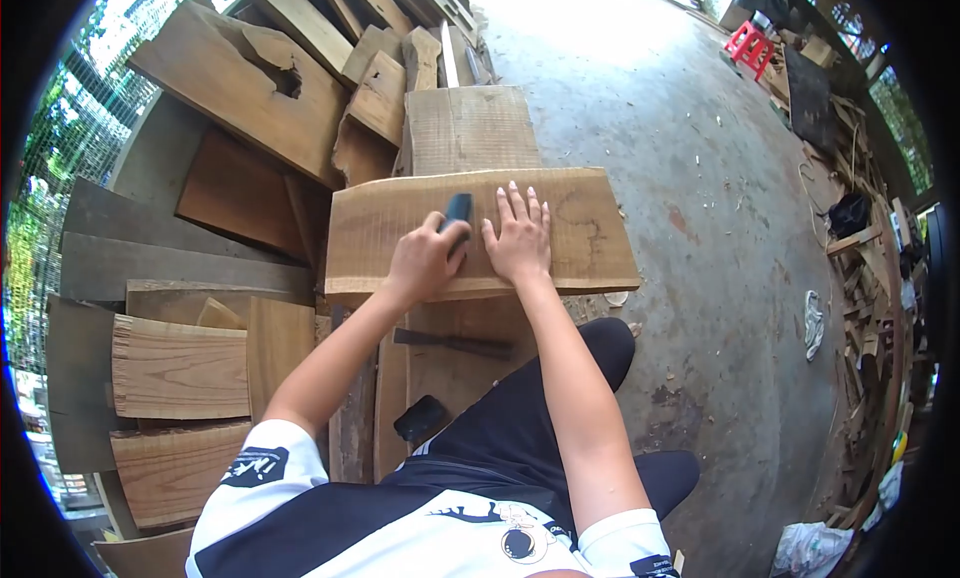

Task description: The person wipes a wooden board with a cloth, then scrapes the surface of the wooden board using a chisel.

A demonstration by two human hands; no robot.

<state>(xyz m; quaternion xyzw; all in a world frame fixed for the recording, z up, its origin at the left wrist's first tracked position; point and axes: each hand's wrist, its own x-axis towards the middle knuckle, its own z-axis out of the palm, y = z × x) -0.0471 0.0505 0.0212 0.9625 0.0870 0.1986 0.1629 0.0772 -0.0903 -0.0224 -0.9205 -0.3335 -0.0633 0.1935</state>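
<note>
Bright daylight, glare up top, curved dark edges

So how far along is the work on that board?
The board looks already cut, judging by its straight ends. In progress: the left hand grips a dark block over it, while the right hand lies flat on it. Probably left: the dark wavy marking; how much more, I can't tell.
</note>
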